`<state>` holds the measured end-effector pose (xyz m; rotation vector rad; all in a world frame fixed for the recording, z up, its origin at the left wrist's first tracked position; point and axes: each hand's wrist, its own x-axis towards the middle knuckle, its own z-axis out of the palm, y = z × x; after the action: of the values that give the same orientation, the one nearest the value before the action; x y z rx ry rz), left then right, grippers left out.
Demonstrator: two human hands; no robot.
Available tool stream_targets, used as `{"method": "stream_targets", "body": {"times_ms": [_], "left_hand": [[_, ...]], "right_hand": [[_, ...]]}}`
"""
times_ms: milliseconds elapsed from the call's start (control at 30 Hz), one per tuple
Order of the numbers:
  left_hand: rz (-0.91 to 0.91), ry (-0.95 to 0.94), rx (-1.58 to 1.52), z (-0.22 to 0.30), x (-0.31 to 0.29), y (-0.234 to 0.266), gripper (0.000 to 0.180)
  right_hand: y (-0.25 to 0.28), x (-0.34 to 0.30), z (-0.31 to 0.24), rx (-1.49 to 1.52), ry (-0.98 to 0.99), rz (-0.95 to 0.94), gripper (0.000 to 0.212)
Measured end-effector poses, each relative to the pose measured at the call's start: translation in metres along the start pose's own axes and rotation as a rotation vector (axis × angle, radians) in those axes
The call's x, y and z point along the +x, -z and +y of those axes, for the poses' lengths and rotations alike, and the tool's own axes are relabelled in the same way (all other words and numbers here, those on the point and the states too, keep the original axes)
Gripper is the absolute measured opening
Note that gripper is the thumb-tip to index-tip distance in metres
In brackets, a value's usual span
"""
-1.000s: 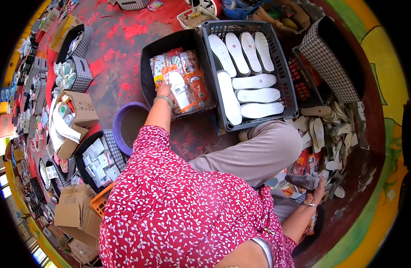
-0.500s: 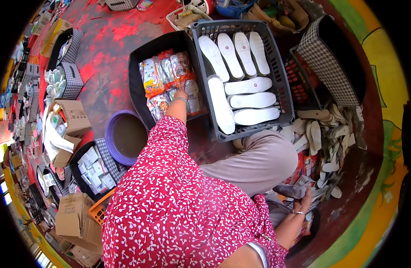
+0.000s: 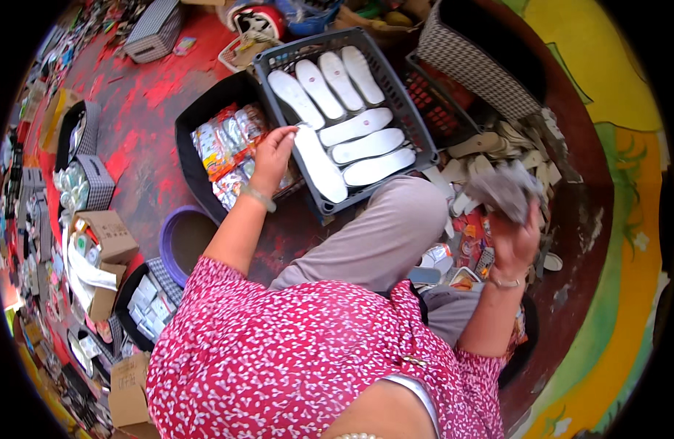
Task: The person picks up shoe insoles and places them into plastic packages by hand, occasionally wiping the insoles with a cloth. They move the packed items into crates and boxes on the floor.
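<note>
White insoles (image 3: 362, 126) lie in rows in a dark grey plastic crate (image 3: 420, 139) in front of me. My left hand (image 3: 273, 157) reaches over the crate's left edge, its fingers pinched at the upper end of the leftmost white insole (image 3: 321, 167). Out to the right, my right hand (image 3: 515, 245) is closed around a crumpled grey cloth (image 3: 505, 192), which is smeared by motion. Below the left hand, a black fabric bin (image 3: 188, 157) holds shiny, colourful plastic packets (image 3: 223, 143).
Loose insoles (image 3: 523, 143) pile up beyond the cloth, beside a houndstooth box (image 3: 476, 62). A purple basin (image 3: 169, 245) stands at left, near open cardboard boxes (image 3: 110, 238) and a bin of small white boxes (image 3: 150, 304). A painted wall (image 3: 608, 168) curves along the right.
My left hand has come off the packets and moved to the leftmost insole in the crate. My right hand has lifted the grey cloth up and forward. The whole view has shifted.
</note>
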<state>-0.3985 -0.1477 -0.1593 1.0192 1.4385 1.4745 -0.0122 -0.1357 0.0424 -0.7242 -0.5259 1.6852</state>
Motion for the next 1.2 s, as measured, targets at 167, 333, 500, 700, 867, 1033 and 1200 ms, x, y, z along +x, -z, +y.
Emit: {"method": "stream_targets", "body": {"times_ms": [167,333,500,700,867,1033,1200], "left_hand": [[-0.527,0.213,-0.745,0.117,-0.067,-0.037,0.08],[-0.292,0.289,-1.006,0.119,-0.088,-0.017,0.033],[0.132,0.33,-0.883,0.06,-0.125,0.104,0.026],[0.528,0.296,-0.308,-0.032,-0.202,0.247,0.021],[0.822,0.617,0.517,-0.17,-0.254,0.317,0.032],[0.956,0.77,0.743,-0.197,-0.265,0.333,0.038],[0.169,1.035,0.792,-0.215,-0.243,0.309,0.061]], "right_hand": [[-0.089,0.012,0.069,-0.099,-0.291,-0.213,0.04],[-0.109,-0.005,0.135,-0.596,-0.486,-0.426,0.038],[-0.103,-0.015,0.137,-1.263,-0.264,-0.736,0.03],[-0.085,-0.015,0.152,-1.407,-0.306,-0.482,0.026],[-0.093,-0.007,0.159,-1.53,-0.392,-0.436,0.025],[-0.084,-0.007,0.155,-1.524,-0.371,-0.42,0.024],[-0.087,-0.006,0.163,-1.586,-0.34,-0.442,0.022]]}}
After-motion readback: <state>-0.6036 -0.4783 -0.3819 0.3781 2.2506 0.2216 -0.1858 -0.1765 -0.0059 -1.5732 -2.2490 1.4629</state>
